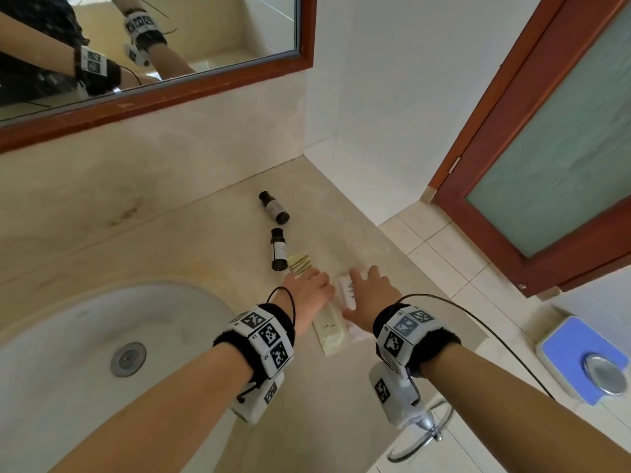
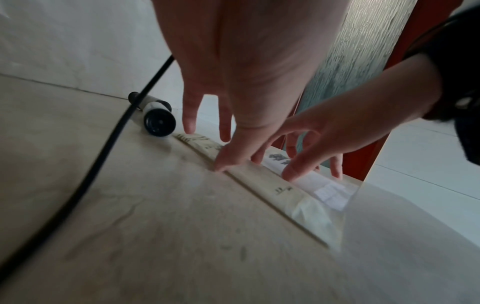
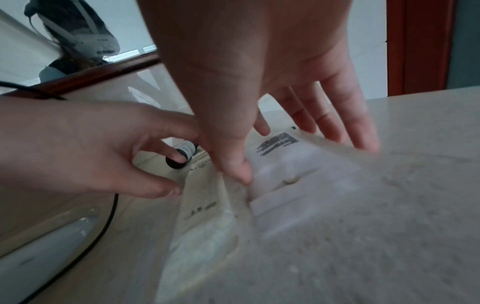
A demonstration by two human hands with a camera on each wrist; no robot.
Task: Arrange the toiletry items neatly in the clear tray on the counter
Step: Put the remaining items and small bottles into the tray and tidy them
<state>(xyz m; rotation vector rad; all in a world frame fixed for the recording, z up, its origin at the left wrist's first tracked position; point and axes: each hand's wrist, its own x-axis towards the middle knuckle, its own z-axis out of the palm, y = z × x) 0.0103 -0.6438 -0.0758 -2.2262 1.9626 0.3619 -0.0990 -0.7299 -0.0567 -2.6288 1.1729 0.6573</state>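
On the beige counter (image 1: 191, 240), two flat packets lie side by side. The cream packet (image 1: 328, 332) has a striped far end; the white printed packet (image 1: 345, 291) lies right of it. My left hand (image 1: 307, 285) rests its fingertips on the cream packet (image 2: 262, 179), thumb pressed at its left edge. My right hand (image 1: 370, 288) lies spread on the white packet (image 3: 283, 164), fingers straight, thumb down in the seam between the packets. Two small dark bottles (image 1: 274, 207) (image 1: 278, 249) lie on their sides beyond the hands. A hazy translucent sheet (image 2: 389, 236) blurs the wrist views; I cannot tell if it is the tray.
A round sink (image 1: 102, 353) with a drain is sunk into the counter at the left. A wood-framed mirror (image 1: 153, 93) hangs on the back wall. The counter's edge runs right of the packets, with tiled floor, a blue scale (image 1: 584, 360) and a red-framed door (image 1: 546, 148) beyond.
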